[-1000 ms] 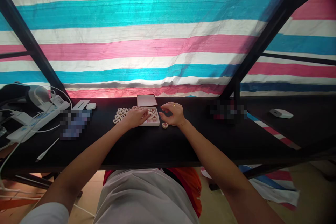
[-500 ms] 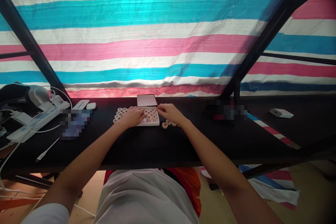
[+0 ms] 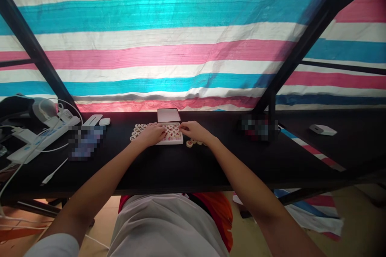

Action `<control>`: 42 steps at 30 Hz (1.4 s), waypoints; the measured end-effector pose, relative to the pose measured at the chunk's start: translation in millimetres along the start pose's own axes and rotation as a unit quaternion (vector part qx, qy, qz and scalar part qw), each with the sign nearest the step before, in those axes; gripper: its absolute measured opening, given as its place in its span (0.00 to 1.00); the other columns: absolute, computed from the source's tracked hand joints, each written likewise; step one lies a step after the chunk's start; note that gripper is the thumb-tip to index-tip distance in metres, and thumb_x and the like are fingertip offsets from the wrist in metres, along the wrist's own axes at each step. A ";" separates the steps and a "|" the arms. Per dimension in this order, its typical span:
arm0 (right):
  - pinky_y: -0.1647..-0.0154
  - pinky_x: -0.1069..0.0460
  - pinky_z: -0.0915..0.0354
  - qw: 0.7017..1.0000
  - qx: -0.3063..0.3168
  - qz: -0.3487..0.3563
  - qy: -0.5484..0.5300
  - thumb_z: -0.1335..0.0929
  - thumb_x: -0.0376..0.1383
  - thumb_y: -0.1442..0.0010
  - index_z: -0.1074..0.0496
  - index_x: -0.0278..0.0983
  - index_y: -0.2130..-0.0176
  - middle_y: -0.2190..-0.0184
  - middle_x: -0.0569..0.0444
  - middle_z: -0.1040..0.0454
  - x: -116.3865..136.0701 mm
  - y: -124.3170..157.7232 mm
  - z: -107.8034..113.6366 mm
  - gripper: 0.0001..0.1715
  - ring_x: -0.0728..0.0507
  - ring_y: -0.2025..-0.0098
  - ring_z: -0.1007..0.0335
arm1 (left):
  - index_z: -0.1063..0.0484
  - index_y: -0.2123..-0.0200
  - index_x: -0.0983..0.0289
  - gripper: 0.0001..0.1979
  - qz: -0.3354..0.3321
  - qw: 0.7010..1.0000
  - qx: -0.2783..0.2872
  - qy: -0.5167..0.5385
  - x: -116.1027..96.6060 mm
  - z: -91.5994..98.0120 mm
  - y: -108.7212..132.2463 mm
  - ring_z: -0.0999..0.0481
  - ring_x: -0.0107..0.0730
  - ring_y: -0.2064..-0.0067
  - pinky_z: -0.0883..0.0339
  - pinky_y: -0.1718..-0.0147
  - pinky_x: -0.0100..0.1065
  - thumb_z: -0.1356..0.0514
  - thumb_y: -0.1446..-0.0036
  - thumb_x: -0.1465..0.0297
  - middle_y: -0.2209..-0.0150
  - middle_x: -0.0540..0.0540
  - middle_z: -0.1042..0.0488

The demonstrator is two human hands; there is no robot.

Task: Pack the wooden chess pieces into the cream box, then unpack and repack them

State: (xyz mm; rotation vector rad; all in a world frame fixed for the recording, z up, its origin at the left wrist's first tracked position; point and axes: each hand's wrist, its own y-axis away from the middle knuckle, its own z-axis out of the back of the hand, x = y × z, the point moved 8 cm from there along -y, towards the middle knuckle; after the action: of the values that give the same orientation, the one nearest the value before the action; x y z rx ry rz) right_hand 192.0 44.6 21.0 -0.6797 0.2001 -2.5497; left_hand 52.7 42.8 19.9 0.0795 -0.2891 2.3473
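Note:
A shallow white box holds rows of round xiangqi pieces with red characters. My left hand lies across the left part of the box, fingers stretched over the pieces and hiding some of them. At the box's right edge is my right hand, its thumb and fingertips close together against the end pieces; whatever is between them is too small to make out. Loose xiangqi pieces sit in a cluster left of the box. More loose pieces lie by its right front corner, partly hidden under my right wrist.
Behind the box lies a pale lid. On the black table at left are a power strip with cables, a white earphone case and a blurred-out phone-like object. A white charger is far right, and striped sheeting hangs behind.
My right fingertips have shifted slightly left and down along the box's right edge. My left hand has drawn back a little, showing more of the pieces.

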 end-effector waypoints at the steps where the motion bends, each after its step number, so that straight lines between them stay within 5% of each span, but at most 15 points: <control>1: 0.63 0.55 0.36 1.000 0.001 0.000 -0.001 0.36 0.36 0.40 0.24 0.37 0.59 0.68 0.54 0.23 0.1 0.1 -0.1 0.13 0.46 0.66 0.28 | 0.27 0.63 0.63 0.13 -0.003 1.000 -0.004 0.003 -1.4 1.9 -0.1 0.28 0.39 0.56 0.38 0.55 0.38 0.51 0.38 0.67 0.59 0.57 0.25; 16: 0.65 0.55 0.37 1.000 0.009 0.005 0.002 0.36 0.36 0.40 0.24 0.36 0.58 0.69 0.53 0.23 3.4 0.9 -0.4 0.14 0.47 0.68 0.29 | 0.34 0.73 0.63 0.10 -0.030 0.993 -0.090 0.064 -11.1 25.4 2.3 0.28 0.32 0.67 0.38 0.70 0.30 0.49 0.40 0.68 0.69 0.53 0.28; 24: 0.64 0.54 0.36 1.000 0.013 0.004 0.004 0.36 0.38 0.40 0.24 0.36 0.58 0.70 0.53 0.23 4.5 1.1 -0.6 0.14 0.46 0.68 0.28 | 0.49 0.86 0.62 0.19 -0.199 0.948 -0.242 0.062 -36.7 51.8 25.8 0.43 0.24 0.82 0.50 0.81 0.30 0.52 0.43 0.72 0.85 0.47 0.43; 28: 0.63 0.54 0.35 1.000 0.011 0.007 0.004 0.36 0.38 0.40 0.24 0.37 0.58 0.70 0.53 0.23 3.5 0.8 -1.1 0.14 0.46 0.67 0.28 | 0.50 0.88 0.62 0.20 -0.213 0.950 -0.220 0.064 -41.7 49.4 26.6 0.47 0.24 0.84 0.52 0.82 0.30 0.53 0.44 0.72 0.88 0.47 0.47; 35: 0.62 0.54 0.35 1.000 0.026 -0.005 0.005 0.36 0.38 0.39 0.24 0.37 0.57 0.68 0.53 0.23 3.7 1.8 -2.3 0.15 0.46 0.66 0.28 | 0.32 0.77 0.63 0.15 -0.058 0.994 -0.066 0.062 -16.4 26.9 5.2 0.29 0.29 0.72 0.42 0.74 0.28 0.50 0.40 0.68 0.74 0.52 0.27; 42: 0.61 0.54 0.34 0.999 0.038 -0.010 0.005 0.36 0.38 0.39 0.24 0.37 0.56 0.67 0.52 0.23 5.5 2.6 -3.1 0.15 0.45 0.65 0.27 | 0.28 0.67 0.62 0.11 -0.067 0.995 -0.039 0.069 -12.2 13.9 2.9 0.27 0.35 0.59 0.35 0.61 0.31 0.49 0.39 0.68 0.65 0.54 0.26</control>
State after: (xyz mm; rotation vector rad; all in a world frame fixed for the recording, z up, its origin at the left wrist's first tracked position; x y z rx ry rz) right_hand 187.4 39.6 20.0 -0.6435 0.0987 -2.5661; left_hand 58.9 29.2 31.2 -0.0988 -0.2973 2.1940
